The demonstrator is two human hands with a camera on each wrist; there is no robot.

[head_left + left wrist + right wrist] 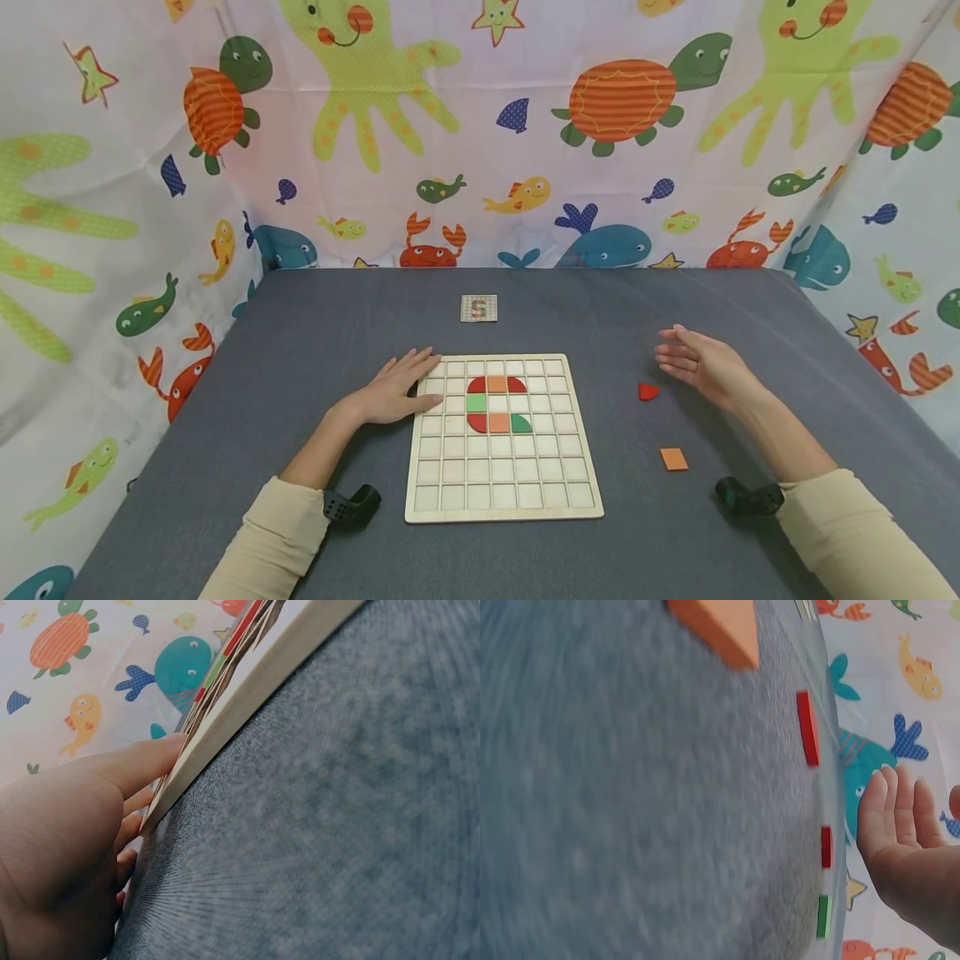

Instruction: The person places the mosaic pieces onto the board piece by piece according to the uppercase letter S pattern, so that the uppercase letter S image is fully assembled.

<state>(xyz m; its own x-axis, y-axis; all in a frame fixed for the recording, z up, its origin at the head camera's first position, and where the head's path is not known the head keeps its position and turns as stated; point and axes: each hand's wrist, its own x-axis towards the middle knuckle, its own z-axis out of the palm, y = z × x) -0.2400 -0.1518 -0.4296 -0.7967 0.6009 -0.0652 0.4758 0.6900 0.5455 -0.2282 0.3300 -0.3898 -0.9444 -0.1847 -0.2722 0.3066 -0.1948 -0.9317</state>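
Observation:
A pale wooden grid board (450, 472) lies on the grey table. Red rounded pieces (477, 423), orange squares (498, 423), a light green square (476, 403) and a green rounded piece (521, 423) fill some of its upper cells. My left hand (393, 390) rests at the board's upper left edge, fingers extended and thumb over the rim. Off to the right, my right hand (701, 367) hovers above the table with straight fingers and holds nothing. A red piece (648, 392) lies close beside it, and an orange square (673, 459) lies nearer the forearm.
Behind the board lies a small card (478, 308) with a gridded, S-like pattern. The right wrist view also shows a second red piece (826, 847) and a green piece (823, 916) on the table. A curtain (480, 125) printed with sea animals surrounds the table.

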